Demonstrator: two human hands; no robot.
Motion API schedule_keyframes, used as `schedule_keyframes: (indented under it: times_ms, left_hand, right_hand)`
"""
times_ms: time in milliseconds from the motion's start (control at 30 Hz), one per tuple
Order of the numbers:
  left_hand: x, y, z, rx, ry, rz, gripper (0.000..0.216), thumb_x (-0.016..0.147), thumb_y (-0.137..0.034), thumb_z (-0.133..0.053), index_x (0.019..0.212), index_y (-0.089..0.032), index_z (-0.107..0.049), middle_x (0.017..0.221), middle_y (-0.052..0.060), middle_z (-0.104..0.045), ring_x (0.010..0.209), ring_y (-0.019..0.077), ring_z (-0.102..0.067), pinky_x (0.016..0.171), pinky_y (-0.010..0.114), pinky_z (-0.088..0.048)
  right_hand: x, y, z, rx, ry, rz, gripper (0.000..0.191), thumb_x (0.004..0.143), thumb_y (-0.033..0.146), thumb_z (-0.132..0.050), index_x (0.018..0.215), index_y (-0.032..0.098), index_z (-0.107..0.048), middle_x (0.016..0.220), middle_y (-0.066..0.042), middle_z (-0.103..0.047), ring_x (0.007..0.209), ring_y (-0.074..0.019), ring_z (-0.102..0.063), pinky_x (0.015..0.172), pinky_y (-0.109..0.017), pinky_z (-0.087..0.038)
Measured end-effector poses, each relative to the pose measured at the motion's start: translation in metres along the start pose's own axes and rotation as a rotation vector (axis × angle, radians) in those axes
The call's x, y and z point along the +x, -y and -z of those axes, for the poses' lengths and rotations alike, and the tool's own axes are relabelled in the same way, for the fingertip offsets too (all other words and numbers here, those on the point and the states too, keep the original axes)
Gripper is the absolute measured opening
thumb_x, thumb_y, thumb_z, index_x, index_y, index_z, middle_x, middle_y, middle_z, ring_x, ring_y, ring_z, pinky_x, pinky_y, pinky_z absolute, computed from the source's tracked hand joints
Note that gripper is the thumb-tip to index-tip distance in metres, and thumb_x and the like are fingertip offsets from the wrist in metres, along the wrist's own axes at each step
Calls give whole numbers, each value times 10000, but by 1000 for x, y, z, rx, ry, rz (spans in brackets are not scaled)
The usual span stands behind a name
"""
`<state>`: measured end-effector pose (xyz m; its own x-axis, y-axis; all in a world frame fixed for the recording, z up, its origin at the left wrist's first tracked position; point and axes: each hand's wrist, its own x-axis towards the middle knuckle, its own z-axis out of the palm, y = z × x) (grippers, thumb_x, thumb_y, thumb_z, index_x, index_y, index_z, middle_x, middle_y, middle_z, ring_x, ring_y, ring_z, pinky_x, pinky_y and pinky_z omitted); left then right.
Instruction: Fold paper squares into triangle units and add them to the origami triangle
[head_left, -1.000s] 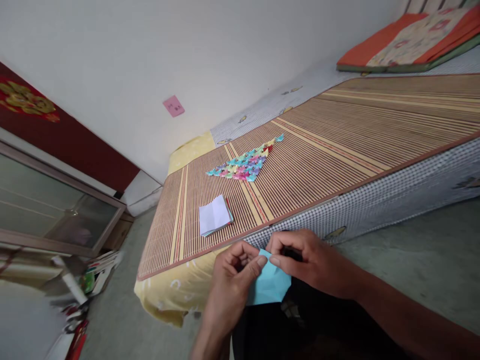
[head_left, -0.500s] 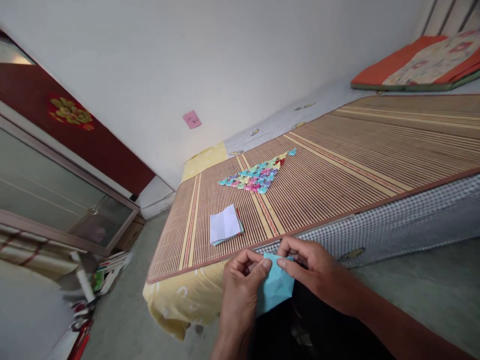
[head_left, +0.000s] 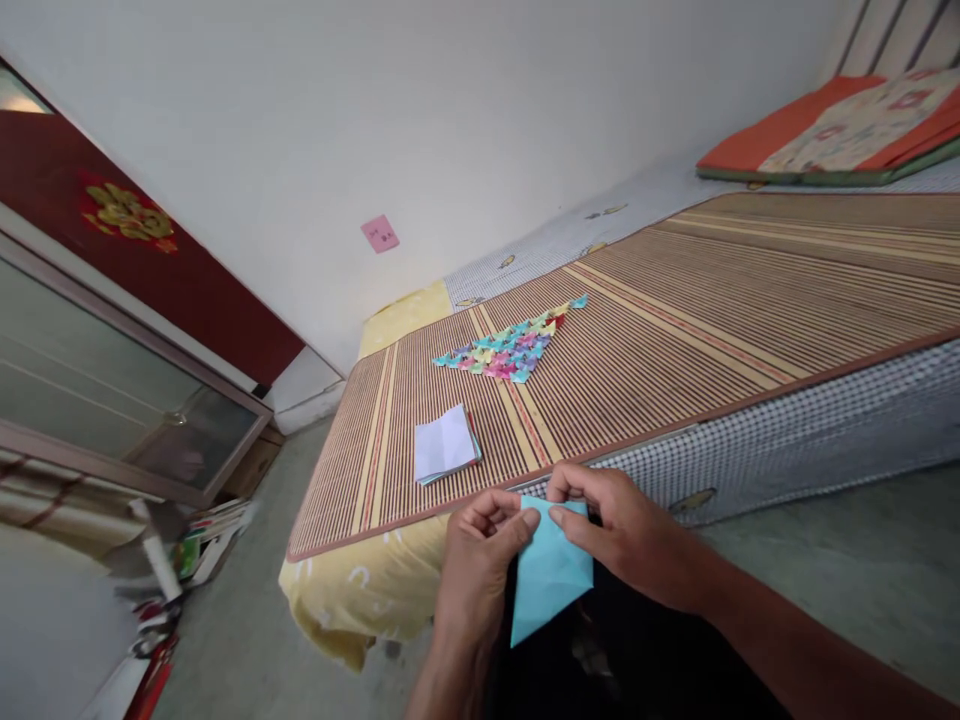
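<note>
A light-blue sheet of folding paper (head_left: 551, 570), creased and partly folded, hangs between both hands over my dark-clad lap. At its upper left edge my left hand (head_left: 487, 545) pinches it, thumb in front and fingers curled behind. My right hand (head_left: 611, 525) grips the upper right edge the same way, its thumb close to the left one. Beyond the hands, a stack of paper sheets (head_left: 446, 447), white on top, lies on the striped mat. Farther back, many small folded paper pieces (head_left: 510, 345) in several colours are laid out in a triangle.
The striped mat (head_left: 630, 370) covers a bed, with a yellow cloth (head_left: 367, 590) hanging at its near left corner. Folded orange bedding (head_left: 832, 130) rests at the far right. A glass-paned door (head_left: 127, 360) and floor clutter (head_left: 172, 560) are on the left.
The blue paper has turned to show more of its face, with its lower tip now clear of my left hand. Both hands still pinch its top edge.
</note>
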<state>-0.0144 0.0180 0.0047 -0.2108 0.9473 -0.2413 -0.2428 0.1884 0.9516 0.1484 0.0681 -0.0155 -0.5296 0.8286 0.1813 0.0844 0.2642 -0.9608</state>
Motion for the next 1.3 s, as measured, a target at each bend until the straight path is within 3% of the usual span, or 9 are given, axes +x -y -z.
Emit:
schedule_keyframes:
  times_ms: [200, 333, 433, 567, 667, 767, 933, 1133, 1300]
  left_hand:
    - [1, 3, 3, -4, 5, 18, 340, 573, -345, -937, 687, -131, -700, 572, -17, -619, 498, 72, -471, 519, 203, -358]
    - [-1, 5, 4, 38, -54, -11, 364, 590, -390, -925, 687, -135, -684, 556, -24, -598, 485, 70, -446, 499, 201, -330]
    - [-2, 4, 3, 103, -115, -72, 386, 610, -425, -910, 684, -132, -671, 563, -23, -591, 502, 69, -437, 501, 194, -333]
    - [-4, 7, 0, 123, -238, -175, 386, 640, -447, -892, 693, -147, -654, 574, -34, -578, 529, 79, -457, 522, 193, -372]
    - [-7, 13, -3, 126, -305, -252, 346, 679, -433, -874, 712, -158, -667, 595, -38, -575, 556, 88, -479, 541, 194, -398]
    - [-10, 21, -7, 105, -327, -278, 327, 705, -435, -858, 730, -170, -667, 650, -26, -613, 608, 110, -528, 587, 211, -443]
    - [-14, 32, -10, 71, -338, -299, 317, 754, -437, -826, 752, -181, -639, 679, -29, -630, 646, 114, -552, 618, 205, -454]
    - [-14, 37, -13, 32, -359, -281, 341, 750, -449, -828, 761, -185, -613, 671, -39, -608, 629, 113, -530, 604, 206, -448]
    - [-13, 36, -14, -20, -279, -248, 320, 775, -432, -816, 746, -182, -619, 689, -33, -619, 648, 114, -533, 638, 215, -452]
  right_hand:
    - [3, 4, 2, 14, 15, 4, 99, 856, 198, -558, 765, 206, -521, 648, 57, -427, 568, -116, -381, 505, -244, -298]
    - [5, 7, 0, 30, -22, 41, 70, 844, 162, -548, 787, 199, -562, 682, 35, -526, 612, -129, -478, 545, -246, -366]
    - [7, 5, -2, 91, -55, 43, 65, 856, 165, -554, 893, 196, -597, 795, -1, -635, 726, -160, -590, 633, -265, -452]
    - [6, -4, -11, 298, -109, -85, 284, 863, 284, -656, 1120, 190, -578, 858, -11, -663, 743, -167, -626, 656, -280, -501]
    - [5, -10, -23, 466, -103, -129, 292, 811, 357, -745, 982, 185, -582, 786, 3, -649, 731, -168, -630, 637, -269, -508]
    - [6, -11, -33, 495, -191, -132, 301, 770, 373, -785, 861, 192, -562, 706, 26, -608, 651, -146, -585, 572, -243, -473]
    - [6, -6, -38, 382, -341, -65, 209, 762, 278, -732, 894, 201, -590, 705, 20, -616, 641, -153, -575, 569, -242, -465]
    - [1, -6, -35, 238, -252, -4, 224, 861, 369, -701, 776, 187, -601, 670, 28, -567, 639, -142, -529, 593, -236, -439]
    - [0, -13, -33, 69, -263, 76, 256, 981, 365, -555, 798, 191, -594, 660, 33, -554, 614, -135, -517, 603, -246, -398]
